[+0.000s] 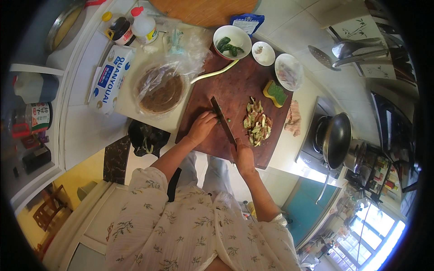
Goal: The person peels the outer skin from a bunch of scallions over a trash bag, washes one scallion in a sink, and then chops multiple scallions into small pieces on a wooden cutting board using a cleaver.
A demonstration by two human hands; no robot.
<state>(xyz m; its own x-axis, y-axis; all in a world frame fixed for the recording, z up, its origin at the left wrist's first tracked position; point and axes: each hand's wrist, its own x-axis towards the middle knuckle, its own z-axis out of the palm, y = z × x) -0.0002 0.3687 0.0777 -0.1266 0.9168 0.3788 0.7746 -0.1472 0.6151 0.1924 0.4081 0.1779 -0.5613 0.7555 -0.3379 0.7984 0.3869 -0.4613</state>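
Observation:
My right hand (243, 156) is closed around the handle of a kitchen knife (223, 120), seen edge-on over a dark wooden cutting board (193, 115). Against the blade's left side, my left hand (202, 127) presses a green piece of food, mostly hidden by the fingers. Small green bits lie by the blade. To the right sits a pile of sliced vegetable pieces (257, 123). A white bowl (242, 35) at the board's far edge holds green peppers (230, 47). A long pale-green stalk (215, 73) lies below that bowl.
A green-and-yellow sponge (275, 94) and a plastic-covered dish (289, 72) are at the board's right. Left stand a bag-covered round container (161, 88), a wipes pack (113, 79) and bottles (144, 27). A wok (337, 140) sits on the stove at right.

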